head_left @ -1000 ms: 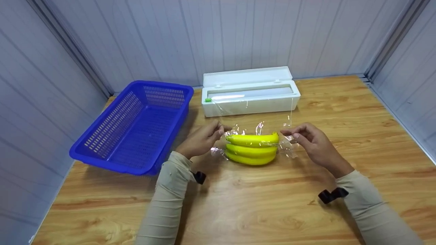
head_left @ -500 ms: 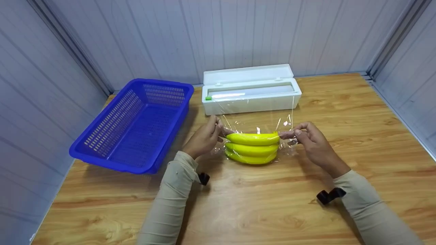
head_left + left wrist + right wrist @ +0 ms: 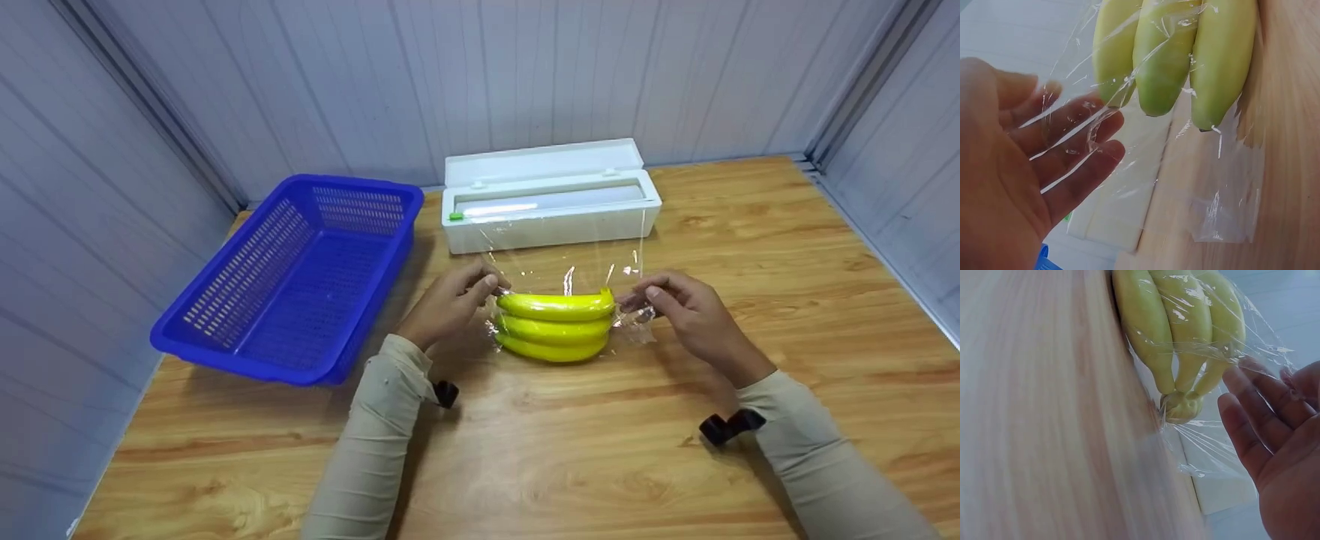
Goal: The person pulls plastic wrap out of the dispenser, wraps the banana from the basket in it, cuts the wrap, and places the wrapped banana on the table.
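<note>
A bunch of three yellow bananas [image 3: 555,328] with greenish tips lies on the table, covered by clear cling film [image 3: 568,279]. The film runs back to the long white dispenser box [image 3: 551,229], whose lid stands up. At the bananas' left end, my left hand [image 3: 454,300] holds the film between thumb and index finger; its other fingers stretch beneath the film in the left wrist view. On the stem side, my right hand [image 3: 686,311] pinches the film by its thumb. The stem [image 3: 1182,408] shows through wrinkled film in the right wrist view.
A blue slotted plastic basket [image 3: 169,330] stands on the left of the wooden table [image 3: 570,465]. A small green piece [image 3: 455,216] sits at the dispenser's left front edge. Pale panel walls [image 3: 525,75] border the table at the back and sides.
The left hand first drew in toward the bananas, then shifted slightly back, its fingertips staying at their left tips. The right hand stays at the stem end. The film has shifted over the bananas.
</note>
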Demonstrator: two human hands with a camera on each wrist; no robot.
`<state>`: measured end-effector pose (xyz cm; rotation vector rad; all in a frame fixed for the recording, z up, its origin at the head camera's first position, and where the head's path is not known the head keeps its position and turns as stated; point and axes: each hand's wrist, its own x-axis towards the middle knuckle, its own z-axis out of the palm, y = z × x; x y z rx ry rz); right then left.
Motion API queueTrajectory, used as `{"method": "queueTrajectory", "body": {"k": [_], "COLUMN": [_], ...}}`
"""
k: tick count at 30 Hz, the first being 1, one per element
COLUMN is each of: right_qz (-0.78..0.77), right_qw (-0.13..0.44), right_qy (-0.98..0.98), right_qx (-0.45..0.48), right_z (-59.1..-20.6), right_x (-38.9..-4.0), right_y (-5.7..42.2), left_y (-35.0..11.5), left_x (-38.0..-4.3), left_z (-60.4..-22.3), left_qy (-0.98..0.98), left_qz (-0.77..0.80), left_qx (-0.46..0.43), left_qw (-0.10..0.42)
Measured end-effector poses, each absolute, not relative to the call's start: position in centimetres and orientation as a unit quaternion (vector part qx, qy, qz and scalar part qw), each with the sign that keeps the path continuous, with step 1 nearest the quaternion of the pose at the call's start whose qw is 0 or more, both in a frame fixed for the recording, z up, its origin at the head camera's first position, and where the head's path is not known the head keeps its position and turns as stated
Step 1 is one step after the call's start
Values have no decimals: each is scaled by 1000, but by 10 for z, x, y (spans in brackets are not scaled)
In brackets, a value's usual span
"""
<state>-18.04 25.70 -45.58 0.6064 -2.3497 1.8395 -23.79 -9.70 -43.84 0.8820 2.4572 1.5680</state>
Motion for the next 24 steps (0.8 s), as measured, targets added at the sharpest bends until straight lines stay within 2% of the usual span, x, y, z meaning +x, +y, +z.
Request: {"method": "queueTrajectory", "body": {"k": [7,14,24], "right_qz": [590,560,576], "right_qw": [40,41,77], "right_qy": [-786,-806,-783], "right_qx": [183,186,221], "right_z": [-454,-450,-450], "right_x": [-180,-176,-174], "right_y": [257,257,250], "left_y": [-96,-89,-85], "left_x": [-236,-236,-236], "left_z": [-439,-441,-444], "left_qy": [821,813,783], "left_qz": [487,507,547], "left_qx": [287,283,294], "left_qw": [76,43,34]}}
